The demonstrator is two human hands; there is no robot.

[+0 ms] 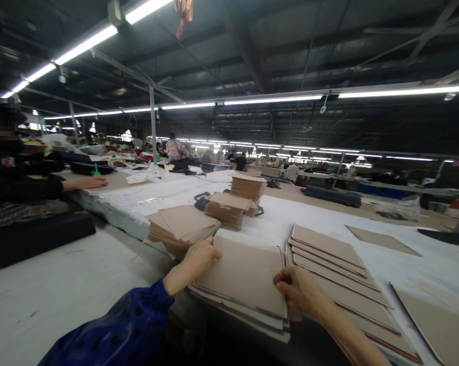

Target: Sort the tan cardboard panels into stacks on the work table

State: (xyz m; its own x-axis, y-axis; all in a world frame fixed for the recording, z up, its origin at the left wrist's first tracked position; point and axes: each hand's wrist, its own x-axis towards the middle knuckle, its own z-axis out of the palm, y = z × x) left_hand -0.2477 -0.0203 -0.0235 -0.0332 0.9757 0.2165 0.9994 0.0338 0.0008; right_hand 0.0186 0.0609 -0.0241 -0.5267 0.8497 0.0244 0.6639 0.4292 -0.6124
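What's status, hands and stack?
Left hand on tan cardboard panel stack, left edge. Right hand pinching its right edge. Fanned tan panels lie alongside, right.

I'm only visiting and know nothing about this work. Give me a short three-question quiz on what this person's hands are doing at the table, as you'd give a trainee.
1. True or false: the left hand and the right hand touch opposite edges of the same stack of tan boards.
2. The left sleeve is: A red, B blue, C white.
3. Fill in: right of the right hand, the fanned boards lie ____ one another on the white table cover.
Key: 1 true; 2 B; 3 overlapping.
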